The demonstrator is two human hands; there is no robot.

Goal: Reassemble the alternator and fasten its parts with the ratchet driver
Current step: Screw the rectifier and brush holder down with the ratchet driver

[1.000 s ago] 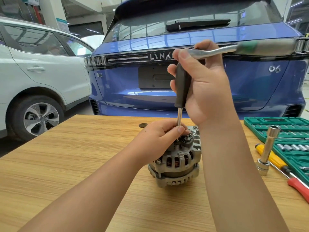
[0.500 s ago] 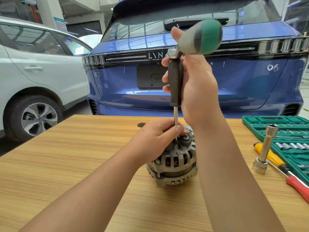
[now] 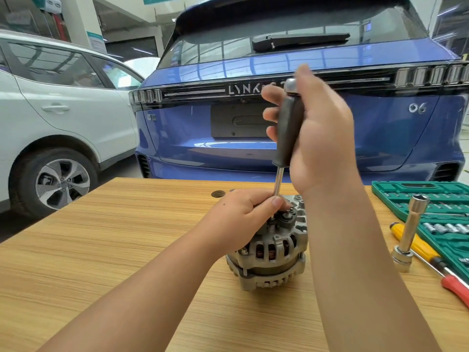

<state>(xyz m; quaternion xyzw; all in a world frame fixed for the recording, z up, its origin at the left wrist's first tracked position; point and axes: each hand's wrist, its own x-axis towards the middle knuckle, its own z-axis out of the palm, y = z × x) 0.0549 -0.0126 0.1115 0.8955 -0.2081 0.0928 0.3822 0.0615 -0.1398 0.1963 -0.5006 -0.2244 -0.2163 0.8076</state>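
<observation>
The alternator stands near the middle of the counter so I can reach its top. My right hand wraps its fingers round the upright ratchet driver. My left hand pinches the shaft low, keeping the tip on its bolt.

Alternator on table, toolcase right.
</observation>
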